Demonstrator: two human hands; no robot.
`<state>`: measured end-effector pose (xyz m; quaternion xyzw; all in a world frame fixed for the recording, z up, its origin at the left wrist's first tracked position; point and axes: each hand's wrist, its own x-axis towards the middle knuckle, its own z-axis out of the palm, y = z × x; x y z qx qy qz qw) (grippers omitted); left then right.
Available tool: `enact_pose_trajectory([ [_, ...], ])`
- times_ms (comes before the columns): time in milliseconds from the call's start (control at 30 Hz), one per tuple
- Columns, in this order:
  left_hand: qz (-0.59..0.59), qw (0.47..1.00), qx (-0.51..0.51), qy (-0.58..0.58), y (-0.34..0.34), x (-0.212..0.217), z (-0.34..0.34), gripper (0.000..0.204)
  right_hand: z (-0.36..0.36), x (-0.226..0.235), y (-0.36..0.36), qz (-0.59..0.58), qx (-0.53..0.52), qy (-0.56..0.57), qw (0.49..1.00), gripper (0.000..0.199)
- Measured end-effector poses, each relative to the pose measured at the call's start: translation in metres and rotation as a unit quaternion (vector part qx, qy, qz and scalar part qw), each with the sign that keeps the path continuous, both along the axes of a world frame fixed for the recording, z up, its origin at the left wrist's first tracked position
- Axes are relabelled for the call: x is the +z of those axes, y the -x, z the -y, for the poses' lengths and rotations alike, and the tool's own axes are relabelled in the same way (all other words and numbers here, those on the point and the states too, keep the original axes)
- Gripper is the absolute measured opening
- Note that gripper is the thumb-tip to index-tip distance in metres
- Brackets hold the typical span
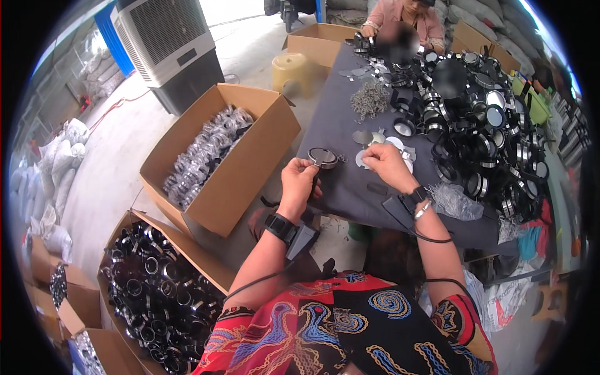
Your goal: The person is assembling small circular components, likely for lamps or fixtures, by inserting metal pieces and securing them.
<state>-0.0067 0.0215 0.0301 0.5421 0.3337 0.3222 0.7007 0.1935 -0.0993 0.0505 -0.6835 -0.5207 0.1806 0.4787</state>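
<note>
My left hand (298, 185) grips a small round black-rimmed mirror part (323, 157) at the near left edge of the dark grey table (337, 119). My right hand (387, 165) is closed just right of it, its fingertips pinching something small next to the part; what it pinches is too small to tell. White and grey round discs (387, 142) lie on the table just beyond my right hand. Both wrists wear black straps with cables.
A heap of black rings and round mirrors (481, 131) covers the table's right side, with a pile of small metal pieces (370, 99) further back. Open cardboard boxes (215, 153) (159, 294) stand at my left. Another person (406, 22) sits at the far end. A fan unit (169, 44) stands far left.
</note>
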Motion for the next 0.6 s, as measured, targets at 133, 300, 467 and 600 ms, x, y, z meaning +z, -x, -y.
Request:
enact_pose_trajectory([
  [133,-0.001,1.0,-0.008,-0.013,-0.001,0.001,-0.003,0.009,0.034,0.001,0.02,0.321,-0.03,0.168,0.932,0.019],
  [300,0.007,1.0,-0.021,-0.002,0.008,-0.001,-0.003,0.006,0.054,-0.02,0.033,0.353,-0.03,0.132,0.926,0.017],
  [467,0.029,0.998,-0.057,0.011,0.011,-0.004,-0.005,0.009,0.061,-0.003,0.034,0.314,0.002,0.143,0.939,0.016],
  [600,0.021,0.997,-0.076,0.025,0.008,-0.002,-0.01,0.01,0.052,0.002,0.024,0.242,0.048,0.191,0.95,0.014],
])
